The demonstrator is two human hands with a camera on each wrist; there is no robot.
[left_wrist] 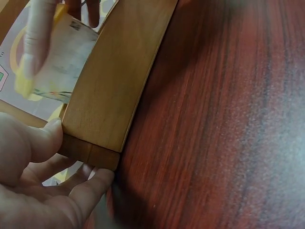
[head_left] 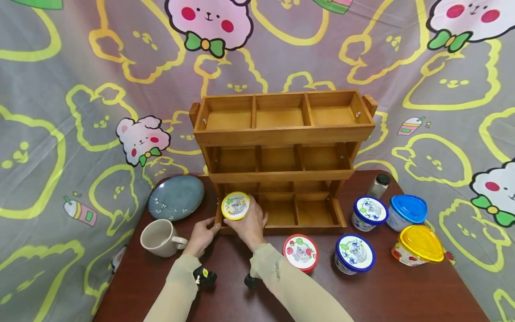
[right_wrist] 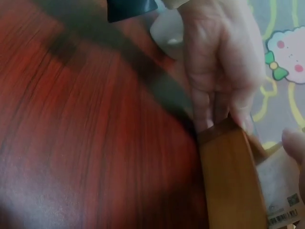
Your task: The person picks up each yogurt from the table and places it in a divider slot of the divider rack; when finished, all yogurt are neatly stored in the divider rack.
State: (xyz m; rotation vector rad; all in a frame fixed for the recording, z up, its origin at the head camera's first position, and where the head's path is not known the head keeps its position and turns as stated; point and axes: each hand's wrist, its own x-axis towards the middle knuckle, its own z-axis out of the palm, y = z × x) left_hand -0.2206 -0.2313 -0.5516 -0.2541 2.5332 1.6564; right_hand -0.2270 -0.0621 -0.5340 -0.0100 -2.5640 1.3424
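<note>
- At the lower left of the wooden rack (head_left: 283, 135), in the head view, a yellow-lidded tub (head_left: 235, 205) is gripped by the right hand (head_left: 248, 223); it is held over the left compartment of the bottom tier, and whether its base is touching the floor there cannot be told.
- Just beside it, the front left corner of that tier is pinched by the left hand (head_left: 201, 236); the two hands are kept apart, near each other.
- On the table (head_left: 322, 299), a plate (head_left: 177, 197) and a mug (head_left: 158, 241) are set left of the rack.
- To the right, a red-lidded tub (head_left: 300, 252), two blue-lidded tubs (head_left: 355, 254), a black-capped jar (head_left: 379, 186), a blue-topped container (head_left: 407, 212) and a yellow-topped container (head_left: 417, 246) are placed.
- Behind everything, a patterned cloth (head_left: 281, 58) is hung.
- In the left wrist view, the corner is clasped between the left thumb and fingers; the tub is seen tilted behind the front board (left_wrist: 114, 81), its lower part hidden.
- In the right wrist view, the corner is again seen held by the left hand, and the tub's printed side is shown at the right edge, only partly in view.
</note>
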